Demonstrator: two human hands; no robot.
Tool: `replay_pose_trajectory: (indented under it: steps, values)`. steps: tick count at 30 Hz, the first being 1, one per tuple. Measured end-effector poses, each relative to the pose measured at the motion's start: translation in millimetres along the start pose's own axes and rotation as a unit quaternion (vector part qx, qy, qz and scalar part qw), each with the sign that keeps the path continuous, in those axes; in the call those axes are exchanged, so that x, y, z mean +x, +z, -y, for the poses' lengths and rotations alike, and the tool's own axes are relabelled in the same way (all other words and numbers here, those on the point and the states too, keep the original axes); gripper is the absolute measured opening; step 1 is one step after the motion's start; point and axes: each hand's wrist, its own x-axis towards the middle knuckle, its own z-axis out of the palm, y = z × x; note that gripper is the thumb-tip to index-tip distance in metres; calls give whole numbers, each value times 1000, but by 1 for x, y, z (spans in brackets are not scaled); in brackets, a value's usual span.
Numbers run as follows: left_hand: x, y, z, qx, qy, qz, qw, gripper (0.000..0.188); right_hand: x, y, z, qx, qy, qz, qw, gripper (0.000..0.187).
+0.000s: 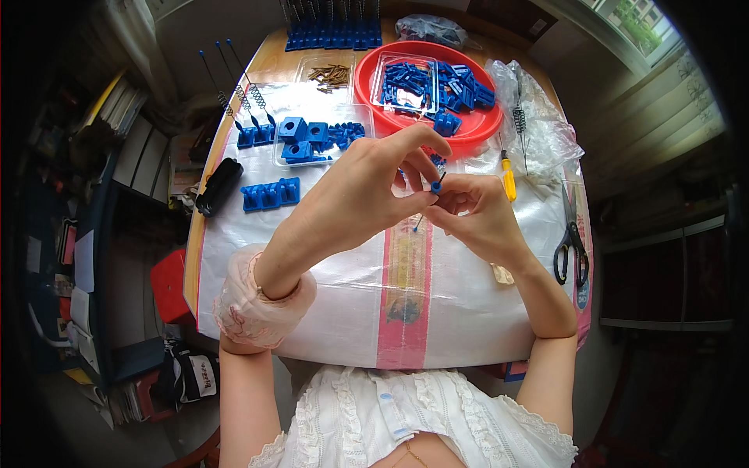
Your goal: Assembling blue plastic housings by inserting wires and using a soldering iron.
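Observation:
My left hand (382, 175) and my right hand (484, 218) meet above the middle of the table, both closed, fingertips touching. Pinched between them is a small blue plastic part (435, 187) on a thin dark rod; the rod's blue tip (415, 229) pokes out below my fingers. Fingers hide how part and rod join. Left of my hands, a clear tray (279, 153) holds blue blocks and small blue pieces. Beside it stand blue bases (256, 136) bearing three upright spring wires with blue tips. A row of joined blue bases (271, 194) lies nearer.
A red basin (490, 132) contains blue parts and a clear box. Brass-coloured pins (329, 76) fill another tray. At right are clear plastic bags (546, 117), a yellow-handled screwdriver (509, 179) and black scissors (572, 249). A black case (220, 187) lies left; finished-looking blue stands (334, 35) line the back.

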Motion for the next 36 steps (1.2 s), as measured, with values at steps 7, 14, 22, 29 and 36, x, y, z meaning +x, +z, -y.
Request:
replay_pose_trajectory:
  steps: [7,14,22,29,36]
  values:
    - [-11,-36,-11,66,2,-102,993,35,-2,1,-4,-12,6,-14,1000,14]
    - [-56,1,24,61,-138,-168,974,19,0,0,-2,-33,12,5,999,14]
    - [-72,72,49,-53,-107,-134,984,27,-2,2,-1,-8,15,-12,1000,14]
    - [-92,83,59,30,24,-142,989,41,-1,-3,4,-23,34,-7,999,10]
    - [-95,74,55,23,51,-52,997,49,-1,-2,2,-38,33,-7,999,10]
